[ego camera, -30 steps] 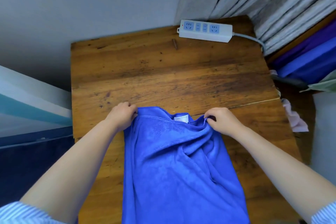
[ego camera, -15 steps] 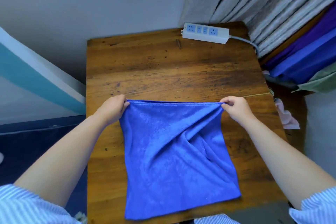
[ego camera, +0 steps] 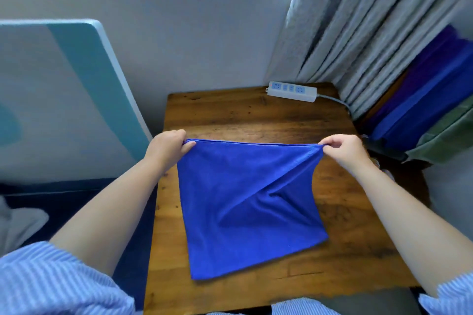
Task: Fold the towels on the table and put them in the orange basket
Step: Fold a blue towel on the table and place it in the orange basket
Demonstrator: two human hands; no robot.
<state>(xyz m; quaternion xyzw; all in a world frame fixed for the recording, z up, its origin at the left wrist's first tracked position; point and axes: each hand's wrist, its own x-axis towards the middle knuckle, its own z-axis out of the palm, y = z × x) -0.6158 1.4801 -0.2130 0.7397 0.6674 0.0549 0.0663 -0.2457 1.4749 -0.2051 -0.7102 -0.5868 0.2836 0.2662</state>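
left hand (ego camera: 167, 147): pinches the far left corner of the blue towel (ego camera: 245, 202), fingers curled over the edge, thumb underneath.
right hand (ego camera: 344, 151): pinches the far right corner of the same towel between thumb and fingertips, the other fingers curled.
blue towel: stretched taut along its far edge between the 2 hands; the near part lies on the wooden table (ego camera: 268, 120); a diagonal crease runs from the right corner down toward the middle.
wooden table: the towel covers its middle and near part; a white power strip (ego camera: 291, 91) lies at the far edge, well apart from the towel.
right of table: stacked blue, purple and green cloths (ego camera: 422, 110), beside a grey curtain (ego camera: 358, 20).
sleeves: blue-and-white striped, at both lower corners.
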